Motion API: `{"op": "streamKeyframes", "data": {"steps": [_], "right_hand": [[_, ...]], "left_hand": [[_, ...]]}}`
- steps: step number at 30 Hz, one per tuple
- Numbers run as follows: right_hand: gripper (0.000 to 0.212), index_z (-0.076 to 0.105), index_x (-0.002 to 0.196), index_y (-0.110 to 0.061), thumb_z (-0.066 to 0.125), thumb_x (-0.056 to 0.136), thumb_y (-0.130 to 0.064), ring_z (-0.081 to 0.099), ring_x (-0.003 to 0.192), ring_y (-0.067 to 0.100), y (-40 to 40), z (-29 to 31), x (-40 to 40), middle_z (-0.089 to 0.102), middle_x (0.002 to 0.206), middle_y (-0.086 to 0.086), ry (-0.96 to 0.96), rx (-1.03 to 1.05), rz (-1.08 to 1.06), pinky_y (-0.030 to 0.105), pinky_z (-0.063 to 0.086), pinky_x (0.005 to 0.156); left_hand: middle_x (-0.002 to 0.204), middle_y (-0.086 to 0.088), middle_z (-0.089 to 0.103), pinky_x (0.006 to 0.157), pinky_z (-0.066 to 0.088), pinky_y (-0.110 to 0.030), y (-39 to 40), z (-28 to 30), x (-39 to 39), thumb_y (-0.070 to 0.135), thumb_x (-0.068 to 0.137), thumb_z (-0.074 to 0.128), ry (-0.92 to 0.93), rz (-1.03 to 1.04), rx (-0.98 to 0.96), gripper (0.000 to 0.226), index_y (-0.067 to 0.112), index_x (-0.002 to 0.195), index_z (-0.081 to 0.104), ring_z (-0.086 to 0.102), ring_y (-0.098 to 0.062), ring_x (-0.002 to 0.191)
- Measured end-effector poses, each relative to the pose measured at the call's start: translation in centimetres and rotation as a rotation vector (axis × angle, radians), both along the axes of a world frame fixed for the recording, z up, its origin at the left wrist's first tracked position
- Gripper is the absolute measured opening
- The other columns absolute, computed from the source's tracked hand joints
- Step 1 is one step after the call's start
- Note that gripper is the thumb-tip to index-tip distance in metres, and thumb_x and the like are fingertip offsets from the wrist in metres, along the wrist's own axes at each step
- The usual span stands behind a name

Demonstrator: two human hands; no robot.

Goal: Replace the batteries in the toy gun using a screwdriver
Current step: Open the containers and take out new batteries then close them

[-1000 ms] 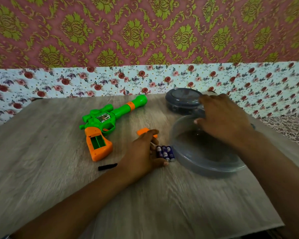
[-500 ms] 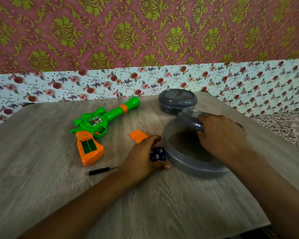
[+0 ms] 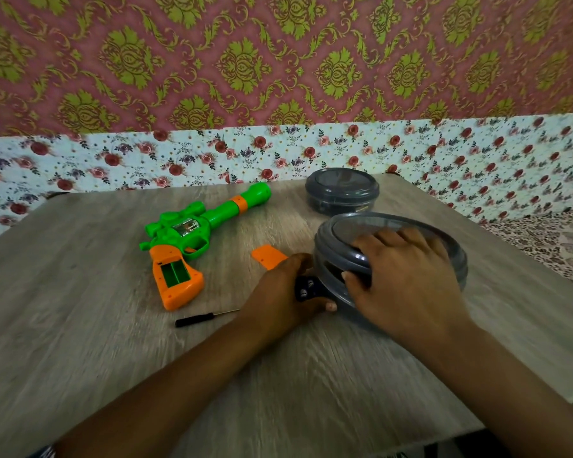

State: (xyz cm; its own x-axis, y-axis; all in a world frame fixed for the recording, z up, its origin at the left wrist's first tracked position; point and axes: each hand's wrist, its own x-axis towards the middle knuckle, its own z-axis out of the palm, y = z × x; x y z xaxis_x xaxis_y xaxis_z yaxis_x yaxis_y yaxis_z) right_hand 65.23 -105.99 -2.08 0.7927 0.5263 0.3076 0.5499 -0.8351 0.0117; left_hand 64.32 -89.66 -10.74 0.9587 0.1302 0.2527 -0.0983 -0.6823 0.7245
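Both hands are working: the left hand (image 3: 278,289) is gripping the batteries (image 3: 306,288), the right hand (image 3: 401,276) is pressing the lid (image 3: 351,256) onto the large container (image 3: 460,269). Seating it evenly looks wise. At ten o'clock, the toy gun (image 3: 192,233) is lying with its compartment open.

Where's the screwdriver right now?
In the head view, the screwdriver lies flat on the table, untouched, just below the toy gun's orange grip and left of the left hand.
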Motion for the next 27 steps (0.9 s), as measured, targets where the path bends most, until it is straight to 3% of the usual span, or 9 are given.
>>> {"op": "streamKeyframes", "data": {"steps": [2, 5, 7, 10, 12, 14, 18, 23, 27], "right_hand": [[0.041, 0.057, 0.116, -0.021, 0.048, 0.084, -0.045, 0.052, 0.111, 0.026, -0.1, -0.2, -0.2, 0.062, 0.117, 0.002, -0.03, -0.019, 0.001, 0.042, 0.039, 0.093], [0.03, 0.067, 0.088, -0.017, 0.057, 0.076, -0.042, 0.062, 0.084, 0.028, -0.3, -0.9, -0.3, 0.069, 0.087, 0.005, -0.107, 0.01, 0.011, 0.042, 0.047, 0.075], [0.03, 0.067, 0.084, -0.018, 0.057, 0.075, -0.045, 0.061, 0.081, 0.026, -0.5, -1.0, -0.3, 0.068, 0.084, 0.004, -0.151, 0.019, 0.043, 0.041, 0.047, 0.073], [0.052, 0.055, 0.116, -0.023, 0.048, 0.08, -0.059, 0.051, 0.111, 0.024, -1.0, -0.7, 0.3, 0.059, 0.117, 0.002, -0.051, -0.011, 0.111, 0.041, 0.038, 0.094], [0.083, 0.03, 0.139, -0.024, 0.045, 0.074, -0.073, 0.03, 0.134, 0.025, -1.6, -0.6, 1.6, 0.036, 0.145, 0.004, 0.048, -0.12, 0.145, 0.044, 0.024, 0.109], [0.107, 0.003, 0.146, -0.024, 0.047, 0.066, -0.08, 0.005, 0.144, 0.026, -1.8, -0.8, 2.7, 0.006, 0.157, 0.003, 0.143, -0.261, 0.161, 0.051, 0.009, 0.116], [0.105, -0.008, 0.146, -0.023, 0.049, 0.073, -0.072, -0.001, 0.145, 0.029, -2.0, -2.0, 3.2, -0.004, 0.158, 0.006, 0.159, -0.287, 0.174, 0.053, 0.006, 0.116], [0.093, -0.01, 0.147, -0.015, 0.039, 0.084, -0.064, -0.005, 0.144, 0.031, -2.0, -2.8, 2.7, -0.008, 0.157, 0.01, 0.151, -0.283, 0.15, 0.049, 0.002, 0.117], [0.094, -0.008, 0.147, -0.015, 0.043, 0.083, -0.063, -0.004, 0.144, 0.03, -1.8, -2.5, 2.7, -0.006, 0.157, 0.01, 0.183, -0.308, 0.179, 0.049, 0.003, 0.116]], "left_hand": [[0.127, 0.004, 0.057, 0.079, 0.037, -0.001, -0.1, 0.0, 0.0, 0.03, 0.07, 0.079, -0.014, -0.011, -0.013, 0.066, 0.019, 0.127, 0.048, 0.051, -0.003, 0.11], [0.129, 0.003, 0.056, 0.088, 0.041, -0.012, -0.1, -0.1, 0.0, 0.031, 0.07, 0.079, -0.024, -0.019, -0.018, 0.069, 0.018, 0.129, 0.046, 0.053, -0.009, 0.115], [0.133, 0.004, 0.051, 0.093, 0.039, -0.016, -0.1, -0.1, 0.1, 0.029, 0.068, 0.08, -0.046, -0.012, -0.004, 0.076, 0.017, 0.133, 0.042, 0.049, -0.011, 0.122], [0.144, 0.01, 0.029, 0.099, 0.023, -0.006, -0.2, 0.2, 0.0, 0.031, 0.066, 0.081, -0.085, 0.0, 0.036, 0.098, 0.022, 0.144, 0.023, 0.028, -0.006, 0.133], [0.155, 0.006, 0.007, 0.105, 0.013, -0.01, -0.1, 0.4, 0.0, 0.038, 0.066, 0.079, -0.104, -0.027, 0.089, 0.107, 0.036, 0.145, 0.007, 0.009, -0.006, 0.142], [0.158, 0.007, -0.007, 0.108, 0.008, -0.011, -0.3, 0.3, 0.2, 0.047, 0.068, 0.075, -0.176, -0.109, 0.204, 0.102, 0.048, 0.14, 0.003, -0.003, -0.003, 0.143], [0.155, 0.012, 0.009, 0.117, 0.015, -0.026, -0.7, -0.2, 0.8, 0.055, 0.076, 0.055, -0.272, -0.186, 0.254, 0.075, 0.038, 0.141, 0.023, 0.01, -0.008, 0.145], [0.151, 0.007, 0.031, 0.113, 0.008, -0.009, -0.5, -0.1, 0.8, 0.05, 0.08, 0.049, -0.265, -0.168, 0.25, 0.062, 0.029, 0.137, 0.04, 0.016, -0.007, 0.142], [0.147, 0.003, 0.039, 0.115, 0.02, -0.026, -0.5, 0.3, 0.7, 0.047, 0.08, 0.049, -0.266, -0.163, 0.314, 0.061, 0.024, 0.136, 0.045, 0.025, -0.014, 0.141]]}}
